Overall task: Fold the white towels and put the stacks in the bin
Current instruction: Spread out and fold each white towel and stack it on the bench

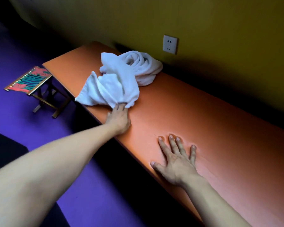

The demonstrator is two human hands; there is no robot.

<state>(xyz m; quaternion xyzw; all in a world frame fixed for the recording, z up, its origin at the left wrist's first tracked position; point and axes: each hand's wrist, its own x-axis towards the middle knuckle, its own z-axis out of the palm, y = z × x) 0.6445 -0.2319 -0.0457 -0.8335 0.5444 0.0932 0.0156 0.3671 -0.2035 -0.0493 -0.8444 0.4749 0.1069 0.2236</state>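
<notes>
A: What stands furthest left?

B: A folding stool [29, 80] with a striped woven seat, on the purple floor [15, 115] just beside the end of the orange worktop [203, 112].

A: And the left hand?

B: The left hand [119, 119] reaches along the worktop's near edge. Its fingers [120, 107] are curled into the hem of the near white towel [108, 89], pinching the cloth. That towel lies crumpled, one corner hanging over the worktop's edge.

A: Is there another towel?

B: Yes, a second white towel [143, 68] sits bunched and loosely rolled behind it, touching it, close to the yellow wall [220, 30].

A: And to the right?

B: A white wall socket [170, 44] is on the wall above the towels. The right hand [177, 163] lies palm down on the bare worktop, well apart from the towels, its fingers [172, 143] straight and spread, holding nothing.

A: The bin?

B: I cannot see it.
</notes>
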